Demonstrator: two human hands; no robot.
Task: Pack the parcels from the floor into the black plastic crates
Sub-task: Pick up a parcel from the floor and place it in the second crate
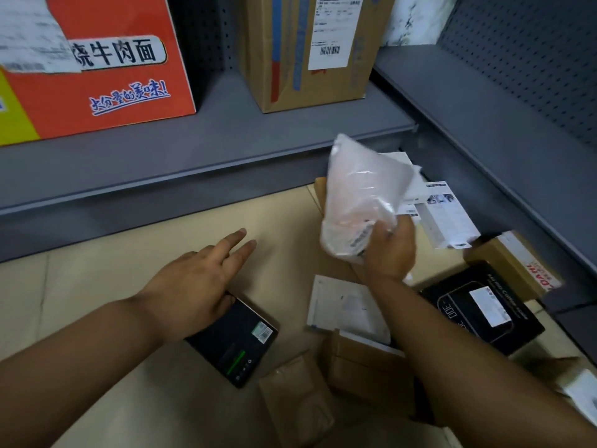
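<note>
A person's right hand grips a white plastic mailer bag by its lower end, fingers curled round it, and holds it tilted in the air above the parcels scattered on the beige floor. The left hand hovers at about 9 o'clock from the bag, its fingers straight and slightly spread, the heel of the palm over the near corner of a flat black box that lies on the floor.

Under and around the right forearm lie a flat white envelope, a black coffee-scale carton at 4 o'clock of the bag, a white printed box at 3 o'clock, and brown cardboard parcels toward 6 o'clock.

A grey metal shelf runs along the top from 9 to 12 o'clock, carrying an orange noodle carton and a brown carton with a shipping label.
</note>
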